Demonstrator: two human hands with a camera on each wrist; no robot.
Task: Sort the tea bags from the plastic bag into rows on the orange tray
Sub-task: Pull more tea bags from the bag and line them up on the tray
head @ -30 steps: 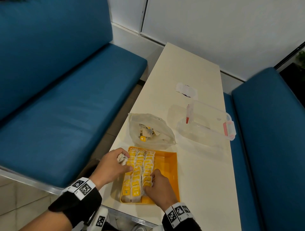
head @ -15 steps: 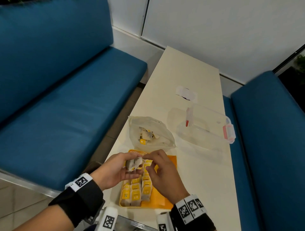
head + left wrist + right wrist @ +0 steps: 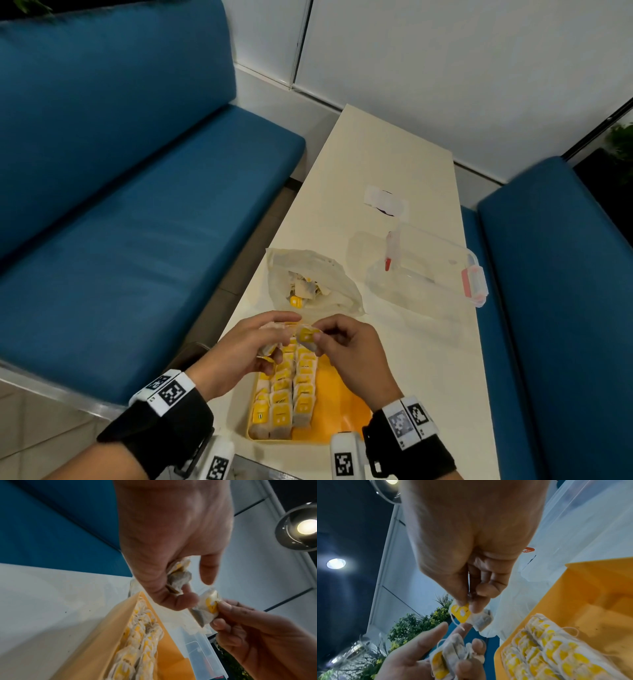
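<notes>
The orange tray point(image 3: 346, 407) lies at the table's near edge with rows of yellow-tagged tea bags point(image 3: 284, 394) filling its left part. Above its far end my left hand point(image 3: 253, 346) holds a small bunch of tea bags point(image 3: 452, 654) in curled fingers. My right hand point(image 3: 335, 339) pinches a single tea bag point(image 3: 471, 616) by its yellow tag, just right of the left hand. The clear plastic bag point(image 3: 329, 274) with a few tea bags point(image 3: 305, 291) inside lies just beyond the tray.
A clear lidded box point(image 3: 424, 267) with red clasps stands to the right of the plastic bag. A white paper slip point(image 3: 385, 202) lies farther back. Blue benches point(image 3: 137, 240) flank the narrow cream table point(image 3: 428, 359) on both sides.
Both hands have lifted off the tray rows and met above its far end. The right hand now pinches one tea bag drawn away from the bunch in the left hand.
</notes>
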